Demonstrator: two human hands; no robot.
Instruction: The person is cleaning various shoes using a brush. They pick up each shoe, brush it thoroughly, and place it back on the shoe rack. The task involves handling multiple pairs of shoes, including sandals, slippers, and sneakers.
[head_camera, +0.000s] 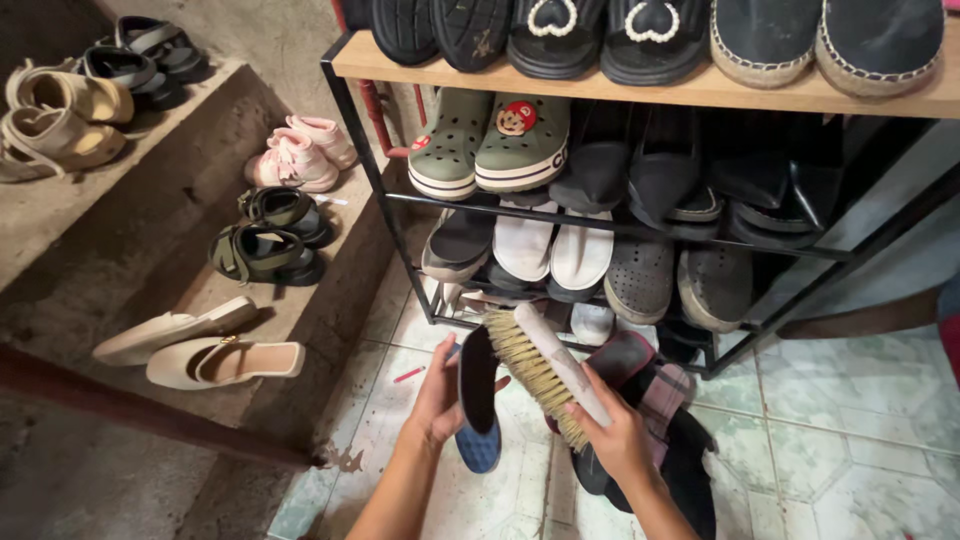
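The left hand (437, 398) is gripping a dark slipper with a blue sole (478, 398) upright, while the right hand (617, 437) is holding a white scrub brush (540, 370) beside it, before a metal shoe rack (352, 130).

Brush (545, 372) — pale straw-like bristles, smooth white back, perhaps plastic; rack (640, 90) — matt wood shelf.

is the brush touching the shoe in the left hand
Cannot tell. In the head view the scrub brush, held in the right hand, overlaps the dark shoe in the left hand, but no contact or gap shows.
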